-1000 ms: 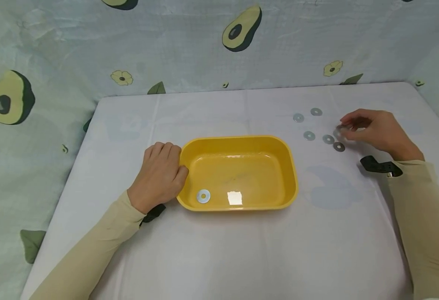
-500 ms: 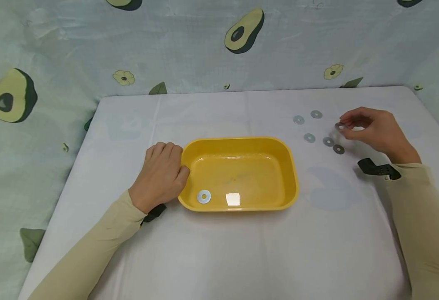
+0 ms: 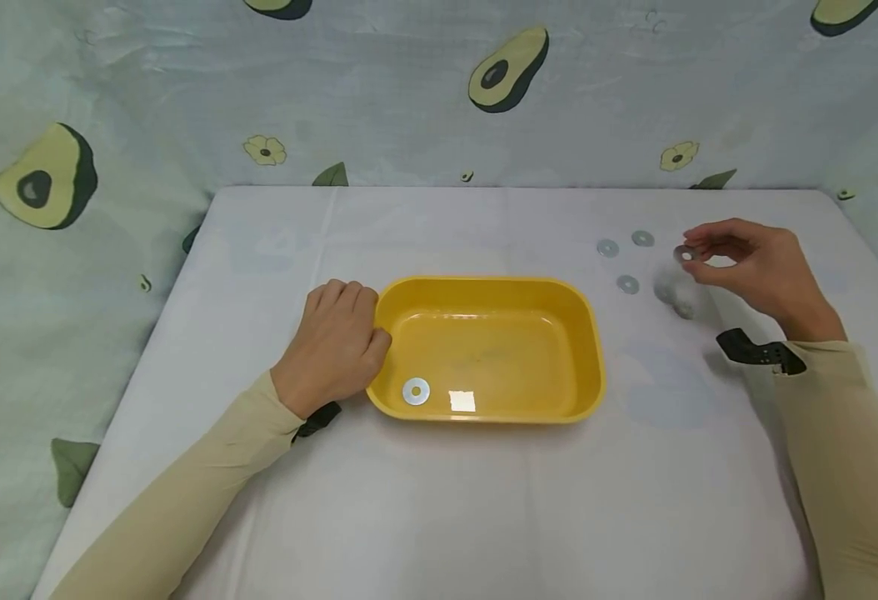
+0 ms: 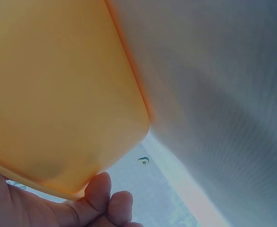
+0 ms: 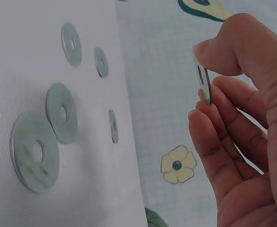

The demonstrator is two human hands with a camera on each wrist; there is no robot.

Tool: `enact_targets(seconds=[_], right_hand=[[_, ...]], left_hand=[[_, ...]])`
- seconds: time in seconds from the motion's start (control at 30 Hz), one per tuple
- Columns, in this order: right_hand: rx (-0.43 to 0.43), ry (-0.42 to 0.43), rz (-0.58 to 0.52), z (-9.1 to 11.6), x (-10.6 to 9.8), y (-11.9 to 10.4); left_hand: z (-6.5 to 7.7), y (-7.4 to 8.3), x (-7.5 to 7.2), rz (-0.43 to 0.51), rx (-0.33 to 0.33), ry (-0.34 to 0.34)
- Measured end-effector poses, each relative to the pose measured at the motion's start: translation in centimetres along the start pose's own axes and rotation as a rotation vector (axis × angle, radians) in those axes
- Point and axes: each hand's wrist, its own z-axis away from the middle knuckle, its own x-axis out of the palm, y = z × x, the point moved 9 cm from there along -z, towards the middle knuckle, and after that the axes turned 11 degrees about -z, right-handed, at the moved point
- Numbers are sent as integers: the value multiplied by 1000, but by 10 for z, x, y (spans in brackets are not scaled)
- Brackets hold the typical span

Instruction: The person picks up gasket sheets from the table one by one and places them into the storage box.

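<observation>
My left hand (image 3: 334,346) grips the left end of a shallow yellow plastic tray (image 3: 499,358), and in the left wrist view its fingertips (image 4: 98,191) are curled at the tray's rim. One flat metal washer (image 3: 416,392) lies inside, at the front left corner. Off to the right, my right hand (image 3: 761,271) pinches another washer (image 5: 203,78) between thumb and fingers, held up on edge above the table. Several more washers lie flat on the cloth beside that hand, among them a near pair that touch or overlap in the right wrist view, with one washer (image 5: 34,151) frontmost.
A white cloth covers the table (image 3: 446,508). Behind and to the left hangs a pale curtain (image 3: 379,92) printed with avocados and flowers. Dark straps (image 3: 757,350) sit at the wrists.
My right hand has picked a washer up off the cloth and turned it so its hole shows. The left hand keeps its hold on the tray; the head view has shifted slightly.
</observation>
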Motion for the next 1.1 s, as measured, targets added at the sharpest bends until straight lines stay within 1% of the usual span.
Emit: enact_targets(seconds=[0.2, 0.4, 0.5, 0.63, 0.83, 1.03, 1.1], right_hand=[[-76, -1, -5, 2, 6, -16], [-155, -5, 90, 0, 15, -29], [-208, -8, 148, 0, 22, -39], [-282, -23, 194, 1, 34, -56], [-379, -64, 188, 3, 52, -82], [-452, -121, 206, 3, 72, -104], [-472, -143, 196, 4, 79, -113]], left_hand=[[0, 1, -3, -8, 6, 15], [0, 1, -2, -7, 8, 14], [0, 1, -1, -11, 8, 15], [0, 1, -2, -13, 8, 22], [1, 2, -2, -13, 16, 31], [1, 3, -4, -18, 20, 49], [1, 3, -4, -19, 22, 54]])
